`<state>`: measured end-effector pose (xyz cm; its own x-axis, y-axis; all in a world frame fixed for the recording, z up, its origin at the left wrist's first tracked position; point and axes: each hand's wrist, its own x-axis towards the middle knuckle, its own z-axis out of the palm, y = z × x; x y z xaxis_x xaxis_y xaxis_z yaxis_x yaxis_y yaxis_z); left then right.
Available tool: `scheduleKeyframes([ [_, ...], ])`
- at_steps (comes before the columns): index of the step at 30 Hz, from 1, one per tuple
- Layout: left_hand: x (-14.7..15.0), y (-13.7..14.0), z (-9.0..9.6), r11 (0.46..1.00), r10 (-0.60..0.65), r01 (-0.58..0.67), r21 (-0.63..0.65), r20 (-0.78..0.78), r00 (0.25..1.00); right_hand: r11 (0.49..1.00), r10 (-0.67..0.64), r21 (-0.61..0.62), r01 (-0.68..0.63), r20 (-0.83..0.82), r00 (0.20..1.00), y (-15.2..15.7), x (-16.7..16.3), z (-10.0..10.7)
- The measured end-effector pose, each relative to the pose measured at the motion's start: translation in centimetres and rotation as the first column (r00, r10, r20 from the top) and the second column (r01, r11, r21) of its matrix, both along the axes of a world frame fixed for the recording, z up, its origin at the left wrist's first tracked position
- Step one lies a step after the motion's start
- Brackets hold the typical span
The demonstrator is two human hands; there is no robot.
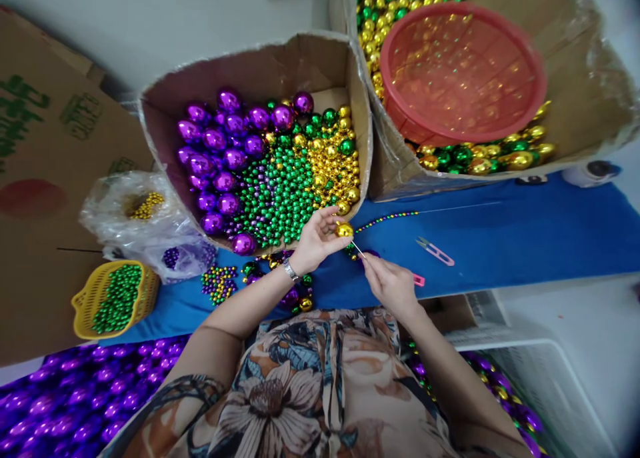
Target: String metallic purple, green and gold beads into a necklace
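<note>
My left hand point(320, 240) pinches a shiny gold bead point(344, 229) at the front edge of a cardboard box. My right hand point(390, 281) closes on a thin needle point(358, 249), whose far end meets the gold bead. Whether the needle passes through the bead I cannot tell. Just beyond the hands, a strand of small beads point(385, 221) in purple, green and gold lies on the blue cloth, with bare thread trailing to the right. Larger beads point(293, 298) in several colours lie beneath my left wrist, partly hidden.
The cardboard box point(320, 65) holds purple, green and gold beads. A red basket point(465, 138) sits in another bead-filled box at right. Pink thread snips point(436, 251) lie on the blue cloth point(525, 238). A yellow basket point(80, 315) of green beads stands at left.
</note>
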<state>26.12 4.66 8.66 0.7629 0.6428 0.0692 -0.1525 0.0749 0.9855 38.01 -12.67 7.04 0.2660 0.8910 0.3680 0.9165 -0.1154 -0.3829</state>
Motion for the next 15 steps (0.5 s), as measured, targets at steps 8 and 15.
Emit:
scheduleKeyframes([
  [8, -1.9, 5.0, 1.9, 0.745, 0.332, -0.149, 0.651, -0.167, 0.928, 0.996, -0.083, 0.022, 0.084, -0.062, 0.995, -0.5, 1.1, 0.6],
  [15, -1.9, 6.3, 1.9, 0.395, 0.381, 0.333, 0.857, -0.482, 0.789, 0.998, -0.064, -0.027, 0.062, -0.071, 0.995, -0.4, 0.7, 0.3],
])
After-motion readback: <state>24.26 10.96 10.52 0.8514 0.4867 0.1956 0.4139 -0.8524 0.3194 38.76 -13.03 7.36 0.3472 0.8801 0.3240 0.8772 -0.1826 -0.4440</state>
